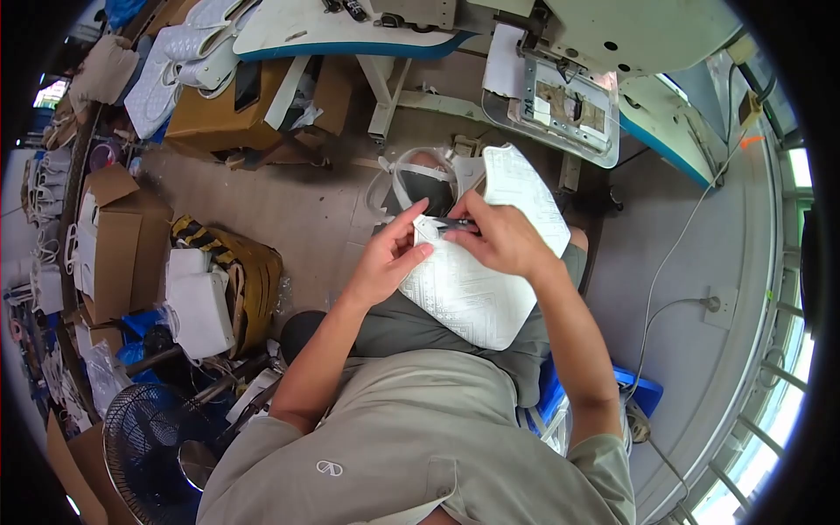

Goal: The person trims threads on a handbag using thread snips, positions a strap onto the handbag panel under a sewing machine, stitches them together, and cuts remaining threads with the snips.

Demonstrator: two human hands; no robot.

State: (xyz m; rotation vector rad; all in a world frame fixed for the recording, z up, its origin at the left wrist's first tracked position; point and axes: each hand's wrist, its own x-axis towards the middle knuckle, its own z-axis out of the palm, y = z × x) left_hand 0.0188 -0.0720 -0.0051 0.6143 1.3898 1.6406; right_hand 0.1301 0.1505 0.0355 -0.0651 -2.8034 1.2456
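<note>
A white quilted bag panel (479,302) with an embossed pattern lies across my lap, its upper part reaching toward the sewing machine. My left hand (385,262) pinches the panel's left corner between thumb and fingers. My right hand (507,234) is closed around a small dark tool that looks like thread snips (458,225). The tool's tip is at the corner, close to my left fingertips. My right fingers partly hide the tool, so whether its blades are apart cannot be seen.
A sewing machine (647,31) with a metal clamp plate (569,109) stands ahead on the right. White bags lie over a brown box (206,122) at upper left. A yellow-black sack (258,289), open carton (131,245) and black fan (153,446) are on my left; a wall socket (719,306) is right.
</note>
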